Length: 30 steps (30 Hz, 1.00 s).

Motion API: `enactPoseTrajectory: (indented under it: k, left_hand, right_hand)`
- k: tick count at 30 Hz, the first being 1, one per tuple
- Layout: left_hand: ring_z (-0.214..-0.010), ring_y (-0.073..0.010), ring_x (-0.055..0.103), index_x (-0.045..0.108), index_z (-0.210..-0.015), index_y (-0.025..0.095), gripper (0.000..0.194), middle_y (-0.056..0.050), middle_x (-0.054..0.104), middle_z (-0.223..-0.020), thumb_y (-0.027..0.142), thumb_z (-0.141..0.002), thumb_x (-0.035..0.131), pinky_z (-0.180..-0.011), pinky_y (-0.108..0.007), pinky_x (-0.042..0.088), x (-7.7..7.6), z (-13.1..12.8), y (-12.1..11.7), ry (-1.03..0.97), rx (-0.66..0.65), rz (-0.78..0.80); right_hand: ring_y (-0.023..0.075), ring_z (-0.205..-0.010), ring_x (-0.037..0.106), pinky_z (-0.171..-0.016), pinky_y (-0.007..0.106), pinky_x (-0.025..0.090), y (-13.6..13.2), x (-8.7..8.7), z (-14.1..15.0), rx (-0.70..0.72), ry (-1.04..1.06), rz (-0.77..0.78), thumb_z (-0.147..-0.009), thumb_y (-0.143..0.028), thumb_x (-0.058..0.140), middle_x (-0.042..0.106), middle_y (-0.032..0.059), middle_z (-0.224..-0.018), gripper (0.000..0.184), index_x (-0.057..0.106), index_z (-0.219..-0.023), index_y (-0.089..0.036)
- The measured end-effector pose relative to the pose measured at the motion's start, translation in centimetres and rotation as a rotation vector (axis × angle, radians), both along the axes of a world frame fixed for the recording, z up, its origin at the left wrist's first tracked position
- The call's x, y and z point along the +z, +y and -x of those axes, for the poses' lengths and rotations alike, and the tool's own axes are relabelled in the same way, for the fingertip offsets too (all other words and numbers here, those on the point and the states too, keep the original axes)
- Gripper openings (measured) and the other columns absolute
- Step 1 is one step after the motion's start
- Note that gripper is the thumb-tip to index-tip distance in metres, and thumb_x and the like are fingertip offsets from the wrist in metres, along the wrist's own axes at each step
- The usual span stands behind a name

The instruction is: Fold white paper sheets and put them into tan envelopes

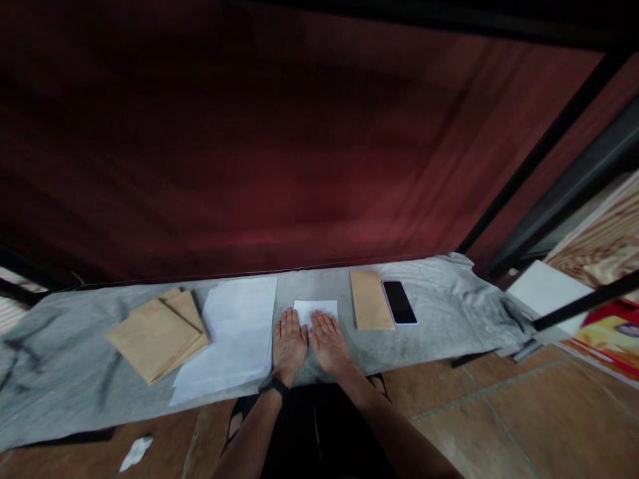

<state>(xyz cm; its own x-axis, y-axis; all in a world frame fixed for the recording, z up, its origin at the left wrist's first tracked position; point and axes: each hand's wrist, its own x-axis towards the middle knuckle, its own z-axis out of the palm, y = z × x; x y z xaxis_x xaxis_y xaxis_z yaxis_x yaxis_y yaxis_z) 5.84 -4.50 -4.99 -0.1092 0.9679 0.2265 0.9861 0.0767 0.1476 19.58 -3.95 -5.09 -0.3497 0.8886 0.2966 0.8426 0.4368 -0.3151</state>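
Note:
A small white sheet of paper (pixel 316 307), perhaps folded, lies on the grey cloth in front of me. My left hand (pixel 290 342) rests flat at its left side, fingers stretched forward. My right hand (pixel 328 340) presses flat on its near right part, fingers together and pointing away from me. Both palms cover the near edge of the paper. Left of my left hand is a stack of large white sheets (pixel 234 332). To the right of my right hand lies a brown envelope (pixel 370 301), with a smartphone (pixel 399 303) against its right side.
Several brown envelopes (pixel 157 332) overlap the left edge of the white stack. Grey cloth (pixel 449 313) covers the long, low surface. A dark red panel (pixel 299 166) rises behind it. A crumpled white scrap (pixel 136 453) lies on the tiled floor (pixel 474 412); a white box (pixel 549 293) stands at right.

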Motion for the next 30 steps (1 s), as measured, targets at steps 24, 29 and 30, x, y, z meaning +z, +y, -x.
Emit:
enactPoseTrajectory:
  k: [24, 29, 30]
  left_hand:
    - [-0.153, -0.0292, 0.024, 0.038, -0.152, 0.004, 0.058, -0.018, 0.034, -0.161, 0.031, -0.101, 0.028, -0.125, -0.050, 0.020, 1.6, -1.7, 0.4, -0.031, -0.054, -0.008]
    - [-0.152, -0.0198, 0.027, 0.043, -0.151, 0.017, 0.054, -0.005, 0.041, -0.160, 0.033, -0.104, 0.024, -0.125, -0.041, 0.021, 2.6, -5.7, 2.2, -0.104, -0.354, 0.176]
    - [-0.152, -0.0194, 0.028, 0.044, -0.151, 0.018, 0.053, -0.004, 0.042, -0.159, 0.034, -0.104, 0.023, -0.125, -0.041, 0.022, 2.6, -6.2, 2.6, -0.106, -0.356, 0.185]
  right_hand:
    - [0.0294, -0.145, 0.040, -0.120, 0.049, 0.030, 0.6, -0.6, -3.3, -0.217, -0.041, -0.037, -0.104, -0.032, 0.037, 0.040, 0.0173, -0.157, 0.054, 0.041, -0.153, -0.007]
    - [0.0289, -0.147, 0.037, -0.120, 0.049, 0.028, 0.4, -0.3, -3.6, -0.176, -0.081, 0.014, -0.098, -0.016, 0.040, 0.037, 0.0168, -0.159, 0.055, 0.041, -0.152, -0.008]
    - [0.0288, -0.147, 0.037, -0.121, 0.049, 0.027, 0.4, -0.3, -3.7, -0.167, -0.088, 0.017, -0.096, -0.013, 0.041, 0.037, 0.0166, -0.159, 0.056, 0.042, -0.152, -0.008]
